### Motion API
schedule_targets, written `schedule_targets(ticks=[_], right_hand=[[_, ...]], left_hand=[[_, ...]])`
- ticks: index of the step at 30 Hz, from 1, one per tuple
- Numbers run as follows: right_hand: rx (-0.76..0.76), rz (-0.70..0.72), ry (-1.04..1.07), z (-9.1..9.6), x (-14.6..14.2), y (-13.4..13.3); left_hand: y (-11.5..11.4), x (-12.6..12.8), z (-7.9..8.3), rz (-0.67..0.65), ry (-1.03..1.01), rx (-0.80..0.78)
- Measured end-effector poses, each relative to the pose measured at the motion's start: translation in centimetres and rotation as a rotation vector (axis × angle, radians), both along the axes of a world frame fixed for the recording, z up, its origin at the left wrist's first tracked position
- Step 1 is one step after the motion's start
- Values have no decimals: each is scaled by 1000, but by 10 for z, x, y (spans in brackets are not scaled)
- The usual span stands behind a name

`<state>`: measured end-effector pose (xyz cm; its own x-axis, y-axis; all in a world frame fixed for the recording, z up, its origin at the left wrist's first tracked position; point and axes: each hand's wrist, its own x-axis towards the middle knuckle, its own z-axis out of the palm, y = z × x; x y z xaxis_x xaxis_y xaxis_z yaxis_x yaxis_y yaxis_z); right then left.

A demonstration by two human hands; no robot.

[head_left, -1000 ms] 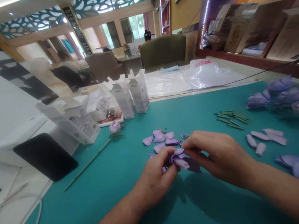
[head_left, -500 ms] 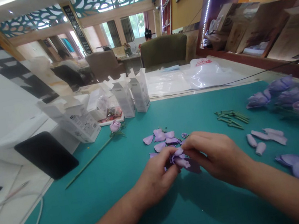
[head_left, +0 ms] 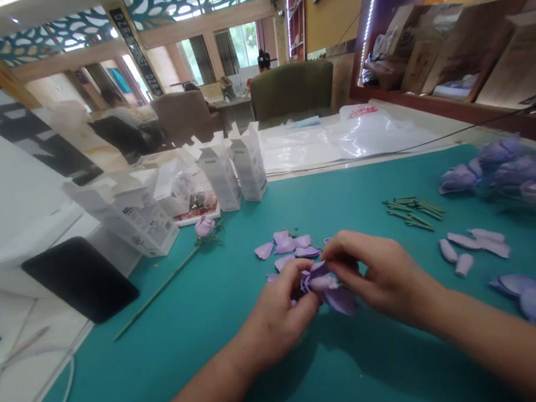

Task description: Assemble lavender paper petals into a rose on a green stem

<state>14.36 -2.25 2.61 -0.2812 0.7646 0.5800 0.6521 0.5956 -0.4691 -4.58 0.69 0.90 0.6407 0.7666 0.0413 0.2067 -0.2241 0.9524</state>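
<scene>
Between my hands is a purple artificial flower [head_left: 321, 283], partly covered by the fingers. My left hand [head_left: 284, 306] is closed around its left side, thumb below and index finger above. The fingertips of my right hand [head_left: 374, 272] pinch a petal at its upper right edge. One broad petal hangs below the flower. Behind my hands lie several loose purple petals [head_left: 284, 242] on the green mat [head_left: 215, 383]. To the right rest pale petal pieces [head_left: 478, 242], darker petals [head_left: 524, 294] and short green stems [head_left: 415, 211].
A finished-looking rose on a long stem [head_left: 160, 287] lies left, near a black tablet [head_left: 81, 279]. White boxes [head_left: 248, 163] stand at the back. Several purple roses [head_left: 520, 170] sit at the far right. Clear plastic [head_left: 363, 133] covers the table's far side. Another person sits in the background.
The flower has turned slightly in my hands, and its lower petal shows more. My right fingers have shifted slightly on the upper petal. The whole view has drifted a little.
</scene>
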Motion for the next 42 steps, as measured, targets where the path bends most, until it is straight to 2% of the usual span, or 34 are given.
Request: schedule_targets(ticks=[4,7,10,16,21,31,42], right_hand=[[-171,-56,136,-5,-1,3],[-318,-88,249,-8,0,6],[-424,-106,360,-11,1,9],[-567,-72,523,-10,-3,9],[-617,-39,556,-10,-6,8],[-617,-47,582,-10,-14,4],[-629,-8,569,-10,-19,1]], left_hand=[[3,0,2,16,-162,-191],[5,0,2,19,-202,-258],[6,0,-1,24,-226,-243],[9,-2,-7,90,-203,-98],[9,-3,-5,110,-151,-51],[7,0,-3,155,-112,34],[8,-4,-7,183,-71,161]])
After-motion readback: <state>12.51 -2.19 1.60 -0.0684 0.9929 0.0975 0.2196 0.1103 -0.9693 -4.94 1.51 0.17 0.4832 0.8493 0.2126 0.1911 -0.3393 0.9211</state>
